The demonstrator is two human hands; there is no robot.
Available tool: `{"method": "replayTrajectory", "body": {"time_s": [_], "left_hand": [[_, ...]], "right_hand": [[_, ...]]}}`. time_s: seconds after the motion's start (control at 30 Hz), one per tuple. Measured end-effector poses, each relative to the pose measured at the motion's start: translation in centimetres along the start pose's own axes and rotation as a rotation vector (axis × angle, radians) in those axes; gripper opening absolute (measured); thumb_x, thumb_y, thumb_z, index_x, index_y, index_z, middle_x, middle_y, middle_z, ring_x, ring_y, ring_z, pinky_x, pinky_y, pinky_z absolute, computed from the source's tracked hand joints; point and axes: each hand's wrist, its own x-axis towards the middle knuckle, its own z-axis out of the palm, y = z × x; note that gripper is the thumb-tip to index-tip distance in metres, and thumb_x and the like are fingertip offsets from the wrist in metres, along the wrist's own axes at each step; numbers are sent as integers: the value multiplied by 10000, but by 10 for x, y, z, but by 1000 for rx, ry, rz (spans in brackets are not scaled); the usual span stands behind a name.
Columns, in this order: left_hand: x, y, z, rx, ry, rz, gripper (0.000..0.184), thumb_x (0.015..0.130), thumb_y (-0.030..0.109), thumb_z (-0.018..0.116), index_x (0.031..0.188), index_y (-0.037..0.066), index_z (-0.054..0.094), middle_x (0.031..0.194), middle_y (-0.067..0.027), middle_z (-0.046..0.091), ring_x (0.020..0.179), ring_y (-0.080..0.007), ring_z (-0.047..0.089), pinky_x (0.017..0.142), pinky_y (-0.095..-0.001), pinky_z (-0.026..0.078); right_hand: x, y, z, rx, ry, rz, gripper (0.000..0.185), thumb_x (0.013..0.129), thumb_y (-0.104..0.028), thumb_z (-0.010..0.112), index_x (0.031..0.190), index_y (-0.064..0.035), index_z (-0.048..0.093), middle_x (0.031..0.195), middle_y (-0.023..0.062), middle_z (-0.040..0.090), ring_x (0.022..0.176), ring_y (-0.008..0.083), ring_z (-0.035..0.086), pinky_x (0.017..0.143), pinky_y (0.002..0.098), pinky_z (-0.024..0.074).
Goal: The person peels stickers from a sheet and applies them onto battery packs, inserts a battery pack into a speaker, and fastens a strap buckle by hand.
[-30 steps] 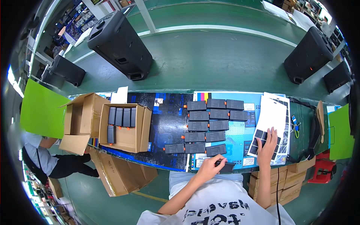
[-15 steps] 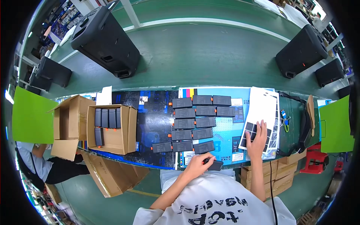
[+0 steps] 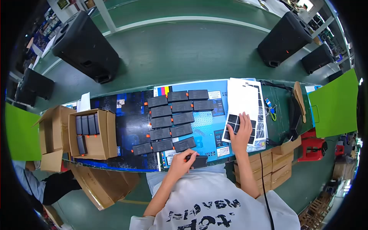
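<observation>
At the front edge of the table, my left hand [image 3: 181, 164] is closed on a black battery pack [image 3: 199, 161]. My right hand [image 3: 240, 135] lies with its fingers stretched out over a white sheet of black rectangular labels [image 3: 250, 100], near the labels at its lower end. Whether a label is under the fingertips is hidden. Several more black battery packs [image 3: 181, 107] with orange tabs are laid out in staggered rows, to the left of the sheet.
An open cardboard box [image 3: 100, 142] with several black packs stands at left, beside another open box [image 3: 54, 128]. Cables [image 3: 270, 109] and a black strap [image 3: 295, 119] lie at right. Black speakers [image 3: 86, 48] stand beyond the table. A seated person [image 3: 36, 184] is at far left.
The camera view has turned, so the whole scene sits further left and slightly tilted. My left hand keeps its hold on the battery pack; my right hand stays on the label sheet.
</observation>
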Motion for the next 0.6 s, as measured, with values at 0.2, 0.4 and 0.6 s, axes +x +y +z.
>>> {"method": "replayTrajectory", "body": {"time_s": [0.2,0.4,0.6], "left_hand": [[-3,-1,3,17,15,-2,212,1082,224,623,1125,54,742,876,-47,739,622,-104,705,459,-238,481],[-1,-5,3,26,19,48,211,1075,233,627,1123,61,739,831,-42,735,625,-110,722,443,-240,482],[-1,-2,4,52,16,53,217,1071,247,629,1118,64,737,770,-40,720,611,-113,718,447,-252,489]], "right_hand": [[18,-1,-12,69,-4,-19,372,961,-106,721,1293,17,606,1377,203,563,1297,405,519,1108,479,433],[10,1,3,81,99,-53,406,963,-75,722,1341,21,611,1353,184,589,1293,392,539,1096,483,453],[11,0,4,39,97,-61,482,918,-150,805,1331,18,623,1372,171,611,1285,389,546,1087,476,461]]}}
